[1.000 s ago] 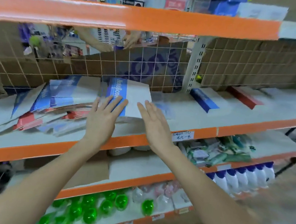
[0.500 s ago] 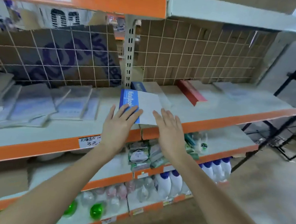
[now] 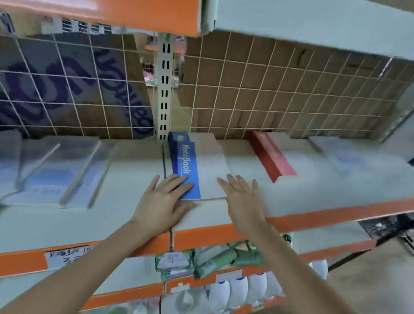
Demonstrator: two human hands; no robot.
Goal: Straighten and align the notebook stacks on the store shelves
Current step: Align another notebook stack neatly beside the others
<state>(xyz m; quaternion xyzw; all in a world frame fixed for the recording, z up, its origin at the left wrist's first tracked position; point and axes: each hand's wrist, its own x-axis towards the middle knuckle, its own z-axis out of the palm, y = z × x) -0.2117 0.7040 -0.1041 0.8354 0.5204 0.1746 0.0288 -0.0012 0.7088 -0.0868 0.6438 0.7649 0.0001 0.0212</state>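
Both hands flat, fingers straight: left hand (image 3: 162, 203) on blue notebook (image 3: 194, 171), right hand (image 3: 243, 201) at its edge; uneven push prob skews it vs shelf (image 3: 322, 215) lip.

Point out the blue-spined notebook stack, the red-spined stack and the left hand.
blue-spined notebook stack (image 3: 185, 166), head view, on the blue spine.
red-spined stack (image 3: 271, 154), head view, on the red spine.
left hand (image 3: 161, 200), head view, back of hand.
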